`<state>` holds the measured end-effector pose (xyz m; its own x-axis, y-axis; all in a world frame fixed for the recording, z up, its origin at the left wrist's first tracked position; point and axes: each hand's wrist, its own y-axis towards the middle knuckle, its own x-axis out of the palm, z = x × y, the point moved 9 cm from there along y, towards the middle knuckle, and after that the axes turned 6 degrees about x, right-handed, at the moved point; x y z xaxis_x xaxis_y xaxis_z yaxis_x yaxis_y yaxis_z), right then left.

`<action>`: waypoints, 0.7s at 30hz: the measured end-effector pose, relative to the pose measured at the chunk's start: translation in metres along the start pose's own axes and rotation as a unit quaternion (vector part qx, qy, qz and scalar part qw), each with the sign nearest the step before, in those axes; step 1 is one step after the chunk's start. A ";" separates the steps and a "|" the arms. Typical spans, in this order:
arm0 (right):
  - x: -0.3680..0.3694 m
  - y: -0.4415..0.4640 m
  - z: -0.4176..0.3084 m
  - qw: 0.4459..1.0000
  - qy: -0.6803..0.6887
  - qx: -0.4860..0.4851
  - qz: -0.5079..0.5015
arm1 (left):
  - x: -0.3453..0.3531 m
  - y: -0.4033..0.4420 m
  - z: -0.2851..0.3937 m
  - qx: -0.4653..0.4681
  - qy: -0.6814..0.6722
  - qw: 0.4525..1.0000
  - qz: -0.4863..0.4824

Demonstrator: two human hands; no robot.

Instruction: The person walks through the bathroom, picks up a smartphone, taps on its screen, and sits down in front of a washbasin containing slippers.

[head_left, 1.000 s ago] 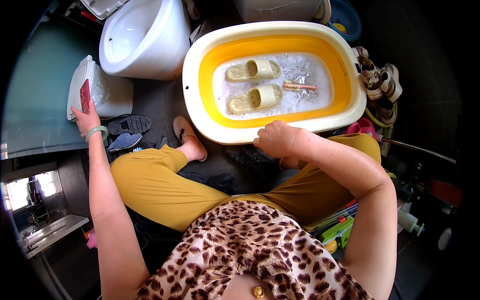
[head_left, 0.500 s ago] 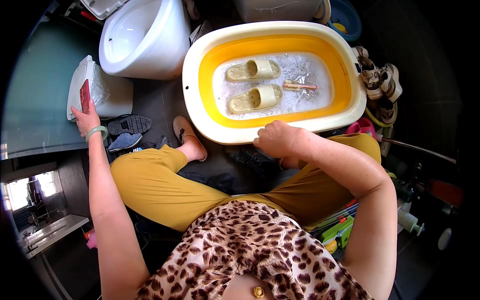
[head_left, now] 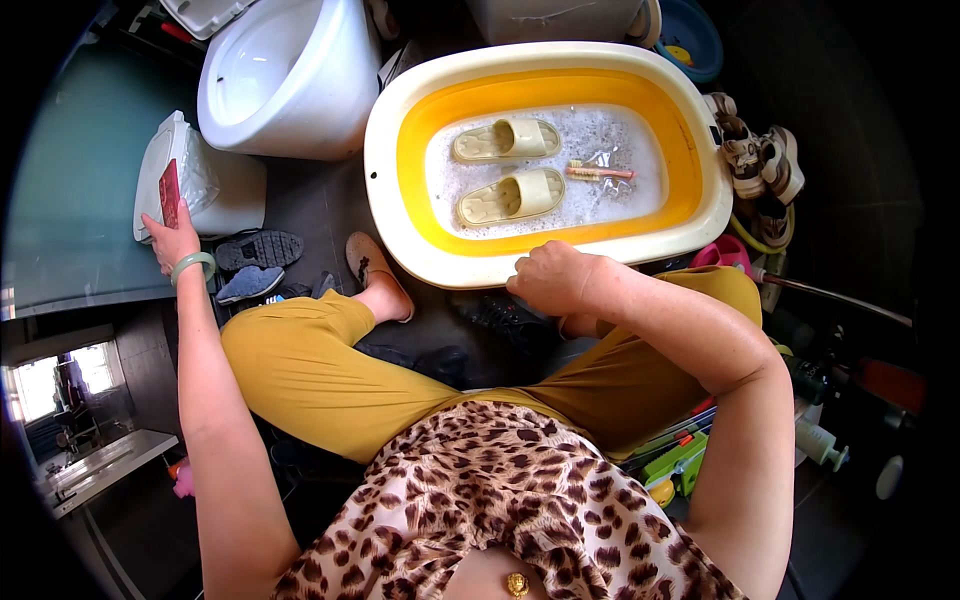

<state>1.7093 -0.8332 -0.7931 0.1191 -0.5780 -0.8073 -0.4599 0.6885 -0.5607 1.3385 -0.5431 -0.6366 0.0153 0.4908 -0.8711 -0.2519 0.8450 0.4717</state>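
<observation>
My left hand (head_left: pixel 174 240), wearing a pale green bangle (head_left: pixel 194 265), is closed around the lower end of a flat red packet (head_left: pixel 169 192). It holds the packet upright beside the lidded white bin (head_left: pixel 215 185). My right hand (head_left: pixel 556 279) is curled with knuckles up at the near rim of a white and yellow oval tub (head_left: pixel 440 262); whatever its fingers hold, if anything, is hidden. In the tub's foamy water lie two pale slide sandals (head_left: pixel 538 192) and, to their right, a brush with a pink handle (head_left: pixel 612 174).
A white toilet (head_left: pixel 345 90) stands behind the bin. Loose shoes (head_left: pixel 262 248) lie by my left forearm, and sneakers (head_left: pixel 760 160) sit right of the tub. A blue basin (head_left: pixel 700 45) is at the back right. Bottles and a green plastic item (head_left: pixel 675 465) are near my right elbow.
</observation>
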 end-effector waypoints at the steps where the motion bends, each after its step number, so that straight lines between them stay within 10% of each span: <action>1: 0.000 0.000 0.000 1.000 0.000 0.001 0.003 | 0.000 0.000 0.000 0.000 0.000 1.000 0.000; 21: 0.000 0.000 -0.001 1.000 -0.008 -0.003 0.005 | 0.001 0.001 -0.001 0.002 -0.003 1.000 0.002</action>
<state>1.7087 -0.8339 -0.7932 0.1284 -0.5647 -0.8153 -0.4665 0.6911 -0.5521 1.3373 -0.5424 -0.6370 0.0195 0.4945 -0.8690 -0.2490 0.8441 0.4748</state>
